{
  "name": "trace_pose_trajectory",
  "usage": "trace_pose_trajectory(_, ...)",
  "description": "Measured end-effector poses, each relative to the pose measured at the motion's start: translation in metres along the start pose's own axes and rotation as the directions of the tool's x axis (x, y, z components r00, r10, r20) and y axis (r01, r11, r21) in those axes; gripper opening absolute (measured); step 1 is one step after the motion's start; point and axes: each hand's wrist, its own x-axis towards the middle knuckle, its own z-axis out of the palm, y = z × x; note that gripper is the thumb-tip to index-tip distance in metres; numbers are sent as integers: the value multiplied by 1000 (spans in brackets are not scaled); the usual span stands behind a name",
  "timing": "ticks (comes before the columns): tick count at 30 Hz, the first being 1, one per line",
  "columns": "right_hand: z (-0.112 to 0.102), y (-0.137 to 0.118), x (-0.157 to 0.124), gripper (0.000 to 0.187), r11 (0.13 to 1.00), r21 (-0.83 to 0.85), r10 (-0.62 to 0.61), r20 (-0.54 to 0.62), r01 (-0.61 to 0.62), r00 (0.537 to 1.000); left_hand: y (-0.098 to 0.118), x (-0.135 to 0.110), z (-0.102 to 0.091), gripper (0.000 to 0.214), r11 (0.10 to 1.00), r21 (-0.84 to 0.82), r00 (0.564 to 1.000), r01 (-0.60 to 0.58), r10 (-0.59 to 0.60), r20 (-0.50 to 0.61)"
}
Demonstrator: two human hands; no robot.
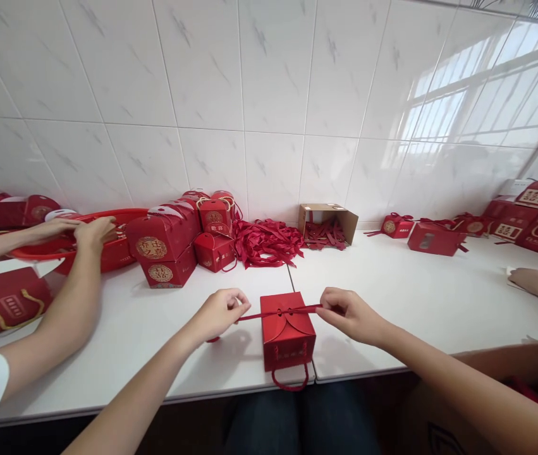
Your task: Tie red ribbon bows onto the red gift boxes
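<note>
A small red gift box [287, 332] sits at the table's front edge, its flaps folded together on top and a cord handle hanging at the front. A red ribbon [255, 315] runs across the top, through or over two small holes; which one I cannot tell. My left hand [224, 313] pinches the ribbon's left end just beside the box. On the other side, my right hand [350, 314] grips the right end. The ribbon is stretched nearly straight between both hands.
Behind lie a heap of red ribbons [269, 241] and a cardboard box [351, 226] with more ribbons. Stacked red boxes [162, 253] stand left of them. A co-worker's hands [93, 232] reach into a red basin [124, 253]. Finished-looking boxes [437, 239] and another person's hand [534, 282] are at right.
</note>
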Motion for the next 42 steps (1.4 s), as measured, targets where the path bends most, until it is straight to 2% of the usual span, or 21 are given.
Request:
trace_pose_trajectory(1, -1, 0, -1, 27, 994, -106, -35, -5, 34, 999, 3, 1, -7, 21, 1000, 10, 988, 24, -25, 153)
trace_pose_trajectory(3, -1, -1, 0, 24, 950, -308, -77, -64, 54, 995, 9, 3, -16, 18, 1000, -4, 895, 31, -26, 446)
trace_pose_trajectory(5, 2, -1, 4, 28, 907, -420, -107, -178, 23, 978, 18, 3, -19, 20, 997, -79, 805, 20, 30, 593)
trace_pose_trajectory(6, 4, -2, 7, 30, 905, -424, -127, -242, 13, 962, 22, 2, -17, 24, 990, -137, 795, 25, 63, 603)
trace_pose_trajectory(7, 6, -4, 10, 31, 919, -395, -144, -305, 13, 941, 26, 0, -14, 29, 979, -201, 814, 31, 92, 574)
trace_pose_trajectory(9, 9, -9, 15, 31, 964, -265, -144, -408, 34, 902, 34, -4, -2, 36, 948, -317, 891, 18, 129, 436)
trace_pose_trajectory(10, 11, -13, 18, 30, 983, -180, -120, -427, 46, 896, 37, -6, 5, 36, 935, -355, 929, -11, 141, 341)
trace_pose_trajectory(12, 16, -22, 22, 28, 999, -10, -40, -372, 39, 927, 40, -10, 22, 29, 928, -351, 975, -127, 182, 127)
trace_pose_trajectory(13, 20, -27, 24, 27, 998, 63, 4, -315, 17, 949, 40, -12, 30, 26, 931, -306, 976, -198, 216, 26)
trace_pose_trajectory(15, 27, -36, 26, 24, 983, 174, 85, -184, -52, 979, 38, -14, 46, 22, 934, -166, 945, -318, 298, -131)
trace_pose_trajectory(18, 33, -44, 28, 15, 939, 301, 187, -46, -165, 981, 32, -16, 61, 26, 915, 39, 886, -401, 398, -237)
trace_pose_trajectory(21, 32, -45, 30, 8, 874, 409, 247, 87, -261, 965, 27, -18, 65, 30, 877, 117, 835, -466, 480, -269)
trace_pose_trajectory(24, 26, -43, 32, 7, 860, 414, 251, 169, -300, 953, 25, -17, 61, 27, 839, 109, 811, -534, 544, -214)
trace_pose_trajectory(27, 20, -40, 36, 6, 892, 325, 243, 242, -314, 939, 28, -14, 54, 25, 837, 91, 830, -540, 548, -109)
trace_pose_trajectory(30, 14, -38, 37, 0, 923, 260, 207, 288, -284, 935, 30, -9, 42, 17, 869, 83, 867, -488, 494, -71)
trace_pose_trajectory(32, 8, -35, 36, 1, 940, 210, 211, 268, -271, 940, 27, -7, 31, 15, 885, 101, 881, -455, 464, -93)
trace_pose_trajectory(35, -2, -30, 30, 7, 964, 83, 236, 178, -253, 955, 19, -9, 12, 14, 895, 201, 892, -398, 429, -142)
trace_pose_trajectory(37, -7, -27, 27, 7, 976, 6, 216, 144, -219, 966, 16, -11, 3, 12, 894, 234, 901, -382, 416, -118)
trace_pose_trajectory(42, -7, -26, 23, 11, 987, -150, 79, 102, -63, 992, 20, -11, 3, 22, 925, -10, 924, -380, 380, 45)
